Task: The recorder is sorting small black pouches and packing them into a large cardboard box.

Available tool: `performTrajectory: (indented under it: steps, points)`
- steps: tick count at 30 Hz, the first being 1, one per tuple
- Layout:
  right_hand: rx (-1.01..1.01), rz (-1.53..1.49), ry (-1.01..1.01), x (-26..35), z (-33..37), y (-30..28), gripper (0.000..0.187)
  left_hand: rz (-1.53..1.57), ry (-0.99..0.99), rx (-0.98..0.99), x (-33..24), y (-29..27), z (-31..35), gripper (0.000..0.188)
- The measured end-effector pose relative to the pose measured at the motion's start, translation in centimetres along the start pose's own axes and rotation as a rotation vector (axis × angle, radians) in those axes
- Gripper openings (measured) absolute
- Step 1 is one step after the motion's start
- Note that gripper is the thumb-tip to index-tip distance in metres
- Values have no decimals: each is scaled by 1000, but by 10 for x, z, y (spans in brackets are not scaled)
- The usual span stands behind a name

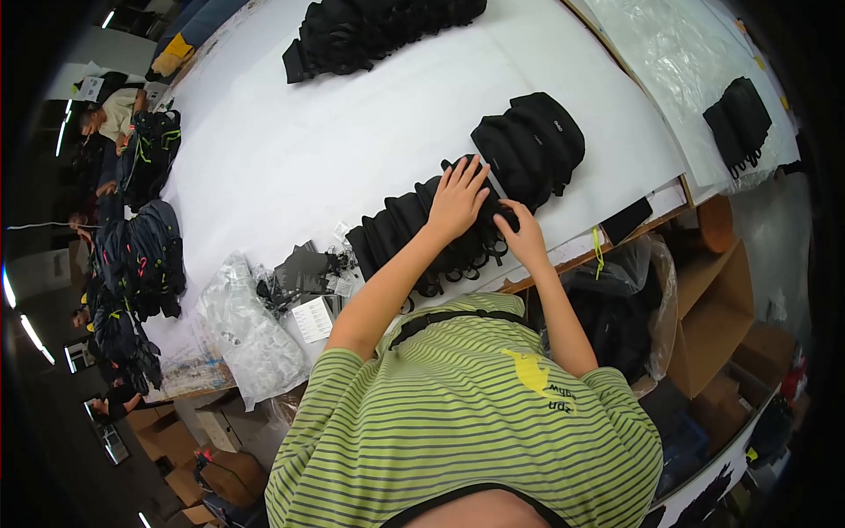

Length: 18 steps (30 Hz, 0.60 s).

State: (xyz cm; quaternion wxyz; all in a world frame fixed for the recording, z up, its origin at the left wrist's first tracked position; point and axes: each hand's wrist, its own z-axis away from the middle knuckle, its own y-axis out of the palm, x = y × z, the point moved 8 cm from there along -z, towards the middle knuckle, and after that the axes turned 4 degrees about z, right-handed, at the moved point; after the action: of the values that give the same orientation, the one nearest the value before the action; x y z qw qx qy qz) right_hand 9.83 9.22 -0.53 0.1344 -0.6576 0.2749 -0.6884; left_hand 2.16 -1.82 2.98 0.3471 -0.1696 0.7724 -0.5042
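Note:
A row of overlapping black fabric pouches [377,239] with small loops along the near side lies in front of me on the white table. My left hand [458,204] rests flat on a pouch at the right end of this row, fingers stretched out. At that pouch's near right edge, my right hand [525,236] curls its fingers and thumb around the black fabric; the fingertips are partly hidden. Just beyond both hands sits a second overlapping group of black pouches [532,145]. A thin pale strip shows between the two groups.
Another black pile [378,40] lies at the table's far side. Black tags [304,268], a white label sheet [313,319] and clear plastic bags [251,330] are at left. An open cardboard box [713,308] stands right, below the table edge. People and backpacks [150,255] line the far left.

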Motion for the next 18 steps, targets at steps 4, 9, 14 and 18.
performTrajectory:
  steps: [4,9,14,18]
  points:
    - [-17,-25,211,-24,3,2,30,-36,-24,43,21,18,-18,52]
    - [-71,-8,270,-31,3,1,29,-97,-73,87,30,35,-22,56]
    - [-173,94,225,-36,6,-5,30,-4,-262,162,39,35,-31,66]
    - [-62,-162,240,-33,4,4,27,78,-326,157,60,22,-33,62]
